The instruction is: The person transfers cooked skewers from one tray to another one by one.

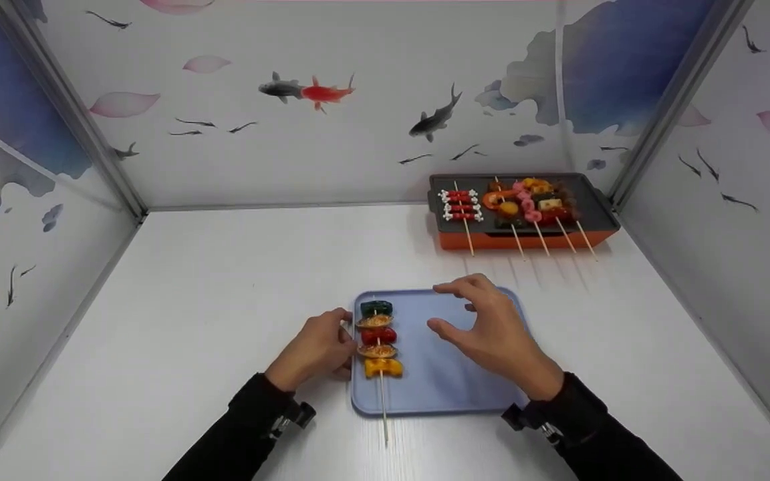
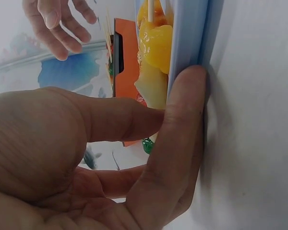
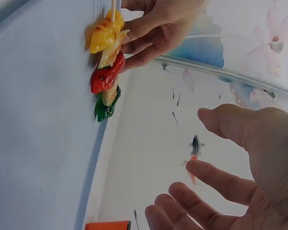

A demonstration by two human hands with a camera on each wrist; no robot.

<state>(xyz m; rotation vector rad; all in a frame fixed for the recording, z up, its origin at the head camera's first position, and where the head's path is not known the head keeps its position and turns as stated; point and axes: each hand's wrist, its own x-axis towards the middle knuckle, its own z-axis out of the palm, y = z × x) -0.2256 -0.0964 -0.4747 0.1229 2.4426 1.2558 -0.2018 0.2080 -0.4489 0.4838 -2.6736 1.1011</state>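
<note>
Your grip on the left side is at the edge of the blue tray (image 1: 452,394): the left hand (image 1: 318,351) has its fingers curled against the tray's left rim, a fingertip (image 2: 185,96) pressed on the lip just beside the skewer (image 1: 378,347), though it does not pinch the skewer itself as far as the views show. Your right hand (image 1: 492,334) hovers above the middle of the tray, fingers spread and loose, holding nothing. The skewer lies along the left part of the tray, with green, red and yellow pieces threaded between two pale grilled-looking ones, and its bare stick pointing toward you, past the tray's near edge onto the white tabletop (image 1: 191,321). By my reading, you are at the point between steadying the tray and taking up the skewer; the next move would call for bringing the right hand down and left to the stick, closing on the bare wood rather than the food, while the left keeps the tray from sliding. Well apart, at the far right of the tabletop, the orange-sided grill (image 1: 525,210) carries several loaded skewers laid side by side, sticks pointing toward you.
</note>
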